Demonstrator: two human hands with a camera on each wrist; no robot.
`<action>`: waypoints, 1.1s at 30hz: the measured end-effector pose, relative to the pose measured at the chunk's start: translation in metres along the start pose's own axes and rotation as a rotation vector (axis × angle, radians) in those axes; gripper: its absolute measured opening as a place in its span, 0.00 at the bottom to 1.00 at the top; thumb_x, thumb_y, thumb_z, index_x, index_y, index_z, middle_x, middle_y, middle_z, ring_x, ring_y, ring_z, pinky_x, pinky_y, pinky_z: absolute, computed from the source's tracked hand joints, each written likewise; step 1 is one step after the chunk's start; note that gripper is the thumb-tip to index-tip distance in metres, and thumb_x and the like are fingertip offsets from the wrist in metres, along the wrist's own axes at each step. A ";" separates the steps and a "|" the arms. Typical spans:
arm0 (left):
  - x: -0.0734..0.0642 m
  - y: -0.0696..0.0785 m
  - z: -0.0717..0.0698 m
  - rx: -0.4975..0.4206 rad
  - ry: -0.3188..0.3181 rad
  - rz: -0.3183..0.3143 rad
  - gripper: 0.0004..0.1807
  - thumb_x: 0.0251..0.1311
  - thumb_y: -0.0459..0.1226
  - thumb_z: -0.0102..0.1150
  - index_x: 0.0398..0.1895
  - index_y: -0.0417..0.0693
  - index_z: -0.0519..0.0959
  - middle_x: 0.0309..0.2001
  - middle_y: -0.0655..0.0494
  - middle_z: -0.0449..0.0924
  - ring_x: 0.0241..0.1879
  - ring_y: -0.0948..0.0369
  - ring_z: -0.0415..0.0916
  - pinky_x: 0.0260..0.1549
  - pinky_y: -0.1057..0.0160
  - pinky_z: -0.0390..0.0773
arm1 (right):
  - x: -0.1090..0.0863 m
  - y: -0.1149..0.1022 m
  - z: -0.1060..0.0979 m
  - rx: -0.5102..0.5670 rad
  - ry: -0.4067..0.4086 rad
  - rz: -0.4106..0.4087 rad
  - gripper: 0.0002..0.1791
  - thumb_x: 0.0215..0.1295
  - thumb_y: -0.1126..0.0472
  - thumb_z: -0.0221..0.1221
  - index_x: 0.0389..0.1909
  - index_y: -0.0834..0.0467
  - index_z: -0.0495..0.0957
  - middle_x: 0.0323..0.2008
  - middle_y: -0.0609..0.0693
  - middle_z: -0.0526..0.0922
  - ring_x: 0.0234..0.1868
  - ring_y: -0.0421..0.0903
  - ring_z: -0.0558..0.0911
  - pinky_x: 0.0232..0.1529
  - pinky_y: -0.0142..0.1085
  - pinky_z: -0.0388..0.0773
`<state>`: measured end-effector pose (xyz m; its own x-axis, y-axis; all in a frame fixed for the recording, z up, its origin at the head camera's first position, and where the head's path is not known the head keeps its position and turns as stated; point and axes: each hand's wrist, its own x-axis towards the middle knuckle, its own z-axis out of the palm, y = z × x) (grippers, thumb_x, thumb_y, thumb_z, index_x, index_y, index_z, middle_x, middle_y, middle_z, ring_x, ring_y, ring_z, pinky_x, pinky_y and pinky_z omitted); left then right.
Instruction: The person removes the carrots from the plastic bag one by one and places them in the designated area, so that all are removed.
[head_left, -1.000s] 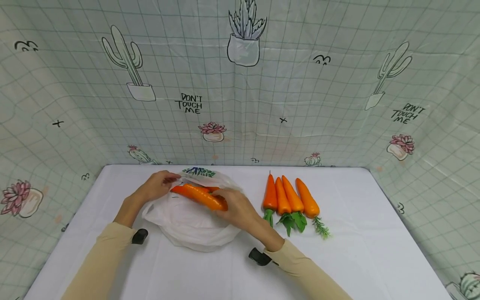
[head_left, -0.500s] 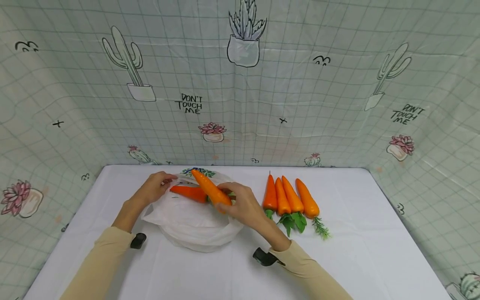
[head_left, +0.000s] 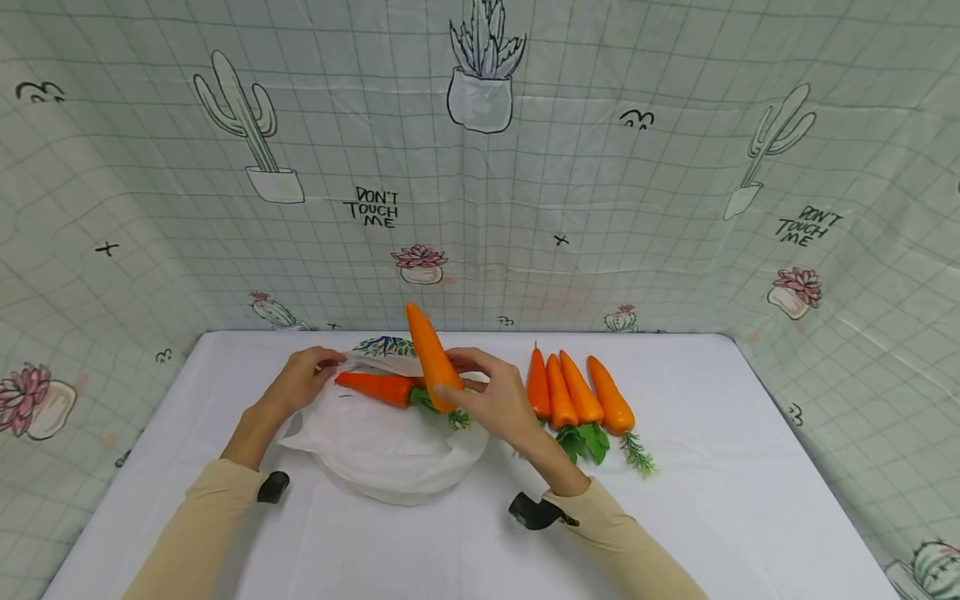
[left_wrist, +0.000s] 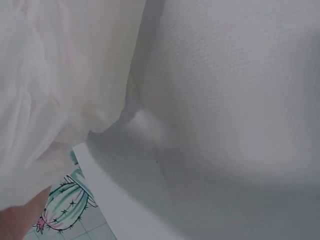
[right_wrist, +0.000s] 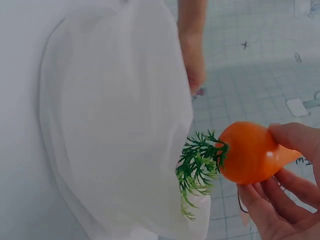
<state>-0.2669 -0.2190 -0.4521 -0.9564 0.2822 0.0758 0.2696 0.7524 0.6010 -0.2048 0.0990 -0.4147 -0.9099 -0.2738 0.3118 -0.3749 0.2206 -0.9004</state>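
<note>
My left hand (head_left: 303,379) pinches the far left rim of a white plastic bag (head_left: 375,467) with a blue-green print, keeping its mouth raised. An orange carrot (head_left: 429,354) with feathery green leaves (right_wrist: 197,162) is gripped near its thick end by my right hand (head_left: 498,400). It stands tilted over the bag, tip up and away. In the right wrist view, thumb and fingers close around the carrot (right_wrist: 250,152) beside the bag (right_wrist: 115,120). A redder carrot (head_left: 375,387) lies across the bag's mouth, its green top partly behind the held one. The left wrist view shows mostly bag (left_wrist: 60,75).
Several orange carrots (head_left: 577,392) with green tops lie side by side on the white-covered table (head_left: 712,500), right of the bag. A grid-patterned cloth (head_left: 525,192) with cactus drawings hangs behind and at both sides.
My right hand has lifted the orange carrot off the redder one and swung its tip up and right, baring its leaves. The left hand stays at the bag's rim, shifting only slightly.
</note>
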 end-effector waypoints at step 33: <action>0.003 -0.010 0.006 -0.026 0.052 0.011 0.07 0.69 0.21 0.54 0.45 0.28 0.80 0.45 0.33 0.82 0.43 0.42 0.78 0.53 0.41 0.79 | -0.007 0.000 -0.064 0.140 0.126 0.180 0.26 0.64 0.58 0.71 0.63 0.56 0.80 0.55 0.54 0.84 0.59 0.50 0.81 0.68 0.51 0.70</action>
<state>-0.2718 -0.2220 -0.4630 -0.9580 0.2588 0.1232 0.2779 0.7335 0.6203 -0.2101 0.1605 -0.3975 -0.9780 -0.1212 0.1699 -0.1845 0.1213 -0.9753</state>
